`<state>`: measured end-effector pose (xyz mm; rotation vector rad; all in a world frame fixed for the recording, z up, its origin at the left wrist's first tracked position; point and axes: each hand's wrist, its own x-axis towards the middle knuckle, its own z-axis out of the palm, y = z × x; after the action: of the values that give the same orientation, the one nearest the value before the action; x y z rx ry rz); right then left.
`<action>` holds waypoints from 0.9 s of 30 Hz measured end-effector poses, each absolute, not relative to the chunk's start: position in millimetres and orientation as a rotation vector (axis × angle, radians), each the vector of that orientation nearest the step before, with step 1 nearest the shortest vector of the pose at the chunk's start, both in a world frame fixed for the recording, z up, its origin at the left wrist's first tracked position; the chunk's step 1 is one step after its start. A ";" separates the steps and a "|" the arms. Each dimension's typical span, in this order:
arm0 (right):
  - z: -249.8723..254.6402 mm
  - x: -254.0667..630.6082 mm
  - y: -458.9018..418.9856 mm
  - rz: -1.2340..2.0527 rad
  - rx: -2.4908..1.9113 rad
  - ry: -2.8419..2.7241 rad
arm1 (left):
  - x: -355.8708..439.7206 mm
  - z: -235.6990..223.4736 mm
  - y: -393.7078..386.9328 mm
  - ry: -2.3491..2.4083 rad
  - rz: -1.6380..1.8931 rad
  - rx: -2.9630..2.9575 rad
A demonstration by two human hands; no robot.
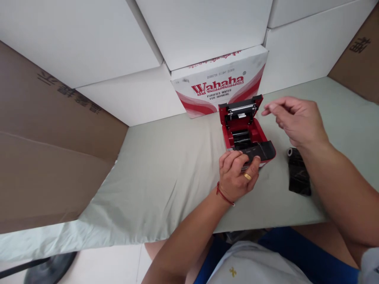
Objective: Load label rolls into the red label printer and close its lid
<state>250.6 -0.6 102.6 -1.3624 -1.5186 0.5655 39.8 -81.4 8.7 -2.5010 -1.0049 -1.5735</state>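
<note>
A small red and black label printer (pixel 263 132) stands on the cloth with its lid (pixel 241 107) raised, showing metal rods and rollers. Inside its red bay lie dark, shiny rolls (pixel 241 139). My left hand (pixel 238 173) grips the printer's black front edge, thumb on top and fingers over the left corner. Just right of the raised lid, my right hand (pixel 299 118) hovers with thumb and fingertips drawn together; nothing shows between them. Below it lies a roll of black film (pixel 299 173) with a pale core end, partly hidden behind my right forearm.
Behind the printer leans a white and red Wahaha water carton (pixel 219 85). White boxes (pixel 148 94) form a wall at the back. Brown cardboard (pixel 53 150) stands on the left, more (pixel 358 55) at the right. A pale green cloth (pixel 154 169) covers the table up to its front edge.
</note>
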 end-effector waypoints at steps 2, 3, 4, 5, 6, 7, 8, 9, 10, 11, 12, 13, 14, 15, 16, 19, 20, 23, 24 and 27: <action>93.9 249.8 4.0 0.472 -1.299 -1.456 | 40.5 13.2 -82.2 -0.994 -1.501 -2.408; 89.9 247.9 7.1 0.457 -1.253 -1.468 | 40.8 15.6 -82.5 -0.991 -1.466 -2.361; 86.8 245.5 10.2 0.460 -1.203 -1.492 | 41.0 17.9 -82.6 -0.987 -1.440 -2.326; 84.7 243.0 12.8 0.471 -1.159 -1.517 | 41.3 19.9 -82.6 -0.981 -1.427 -2.307; 83.8 240.7 14.5 0.481 -1.125 -1.535 | 41.5 21.5 -82.5 -0.973 -1.428 -2.299; 84.1 238.9 15.1 0.488 -1.098 -1.547 | 41.7 22.6 -82.3 -0.961 -1.438 -2.296; 85.3 237.8 14.3 0.482 -1.074 -1.548 | 42.0 23.3 -82.1 -0.953 -1.452 -2.294; 87.3 237.2 12.3 0.470 -1.056 -1.550 | 42.3 23.7 -81.9 -0.946 -1.466 -2.291; 89.5 237.1 8.9 0.452 -1.044 -1.562 | 42.7 23.8 -81.8 -0.940 -1.478 -2.285; 91.5 237.4 4.5 0.432 -1.033 -1.591 | 43.2 23.8 -81.7 -0.936 -1.489 -2.277; 92.7 237.8 -0.8 0.414 -1.024 -1.633 | 43.8 23.8 -81.7 -0.937 -1.498 -2.264; 92.8 238.4 -6.8 0.393 -1.016 -1.679 | 44.4 23.8 -81.7 -0.943 -1.506 -2.248; 91.6 238.9 -13.2 0.377 -1.008 -1.719 | 45.0 23.9 -81.9 -0.951 -1.513 -2.233; 88.9 239.4 -19.6 0.368 -0.995 -1.744 | 45.5 24.1 -82.1 -0.957 -1.517 -2.221; 84.9 239.9 -25.8 0.366 -0.983 -1.758 | 45.9 24.4 -82.3 -0.964 -1.519 -2.214; 69.0 241.9 -40.5 0.365 -0.972 -1.790 | 46.1 24.5 -83.0 -0.991 -1.508 -2.216; 64.1 242.8 -43.6 0.364 -0.967 -1.806 | 45.7 24.0 -83.1 -1.006 -1.502 -2.224; 55.2 246.1 -47.7 0.353 -0.930 -1.858 | 44.1 20.8 -83.4 -1.054 -1.500 -2.298; 54.3 247.3 -47.9 0.348 -0.922 -1.875 | 43.6 19.5 -83.4 -1.070 -1.504 -2.335; 54.5 249.9 -48.7 0.325 -0.935 -1.923 | 43.1 16.8 -83.0 -1.084 -1.503 -2.405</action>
<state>249.9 -48.7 54.5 -0.9350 -1.9227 0.3251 43.1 -83.0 16.8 -2.4049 -1.0839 -1.5030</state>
